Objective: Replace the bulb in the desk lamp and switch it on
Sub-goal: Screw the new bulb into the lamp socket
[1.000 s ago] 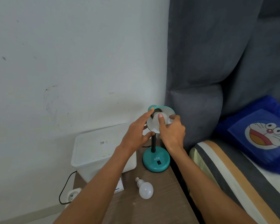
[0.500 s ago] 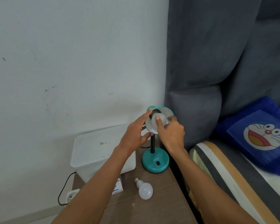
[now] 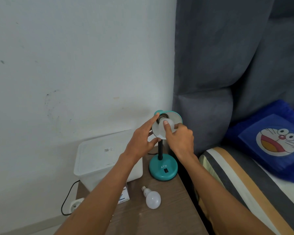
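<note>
A teal desk lamp stands on a brown wooden side table (image 3: 168,209), its round base (image 3: 163,167) carrying a black rocker switch (image 3: 166,170). The lamp's shade (image 3: 174,118) tilts toward me, white inside. A white bulb (image 3: 169,124) sits in the shade's socket. My right hand (image 3: 180,141) grips that bulb with thumb and fingers. My left hand (image 3: 141,139) holds the shade's left rim, index finger stretched up along it. A second white bulb (image 3: 152,198) lies loose on the table in front of the base.
A white plastic box (image 3: 98,160) sits at the table's back left, a small printed carton (image 3: 124,195) beside it. A black cable and white plug (image 3: 74,205) hang off the left. Grey upholstered headboard (image 3: 227,65) and a striped bed with a blue cartoon pillow (image 3: 271,141) lie right.
My right thumb has shifted slightly across the bulb in the socket. The left hand stays on the shade's rim, and the loose bulb has not moved.
</note>
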`<action>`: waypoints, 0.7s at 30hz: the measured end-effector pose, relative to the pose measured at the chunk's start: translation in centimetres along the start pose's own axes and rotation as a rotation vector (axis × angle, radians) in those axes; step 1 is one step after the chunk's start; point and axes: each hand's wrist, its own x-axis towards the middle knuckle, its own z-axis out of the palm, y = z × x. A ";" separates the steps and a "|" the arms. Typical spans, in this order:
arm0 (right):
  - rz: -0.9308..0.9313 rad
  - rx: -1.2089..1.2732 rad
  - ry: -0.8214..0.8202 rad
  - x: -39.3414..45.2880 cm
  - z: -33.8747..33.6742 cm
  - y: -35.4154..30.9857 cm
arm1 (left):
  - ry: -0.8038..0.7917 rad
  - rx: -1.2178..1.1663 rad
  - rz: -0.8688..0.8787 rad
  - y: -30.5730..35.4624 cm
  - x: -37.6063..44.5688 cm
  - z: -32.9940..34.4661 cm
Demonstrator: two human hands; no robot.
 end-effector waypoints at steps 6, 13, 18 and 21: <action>-0.090 0.004 -0.022 -0.2 -0.3 -0.3 | 0.001 0.004 -0.017 -0.1 0.0 0.1; 0.003 0.003 -0.022 -0.1 0.3 0.0 | -0.003 0.001 -0.010 -0.1 -0.1 0.0; -0.014 -0.122 0.024 -0.1 -0.2 -0.4 | -0.006 0.001 -0.013 -0.1 -0.1 0.0; -0.046 -0.071 -0.006 -0.3 -0.2 -0.4 | -0.005 -0.004 -0.028 0.1 -0.2 0.0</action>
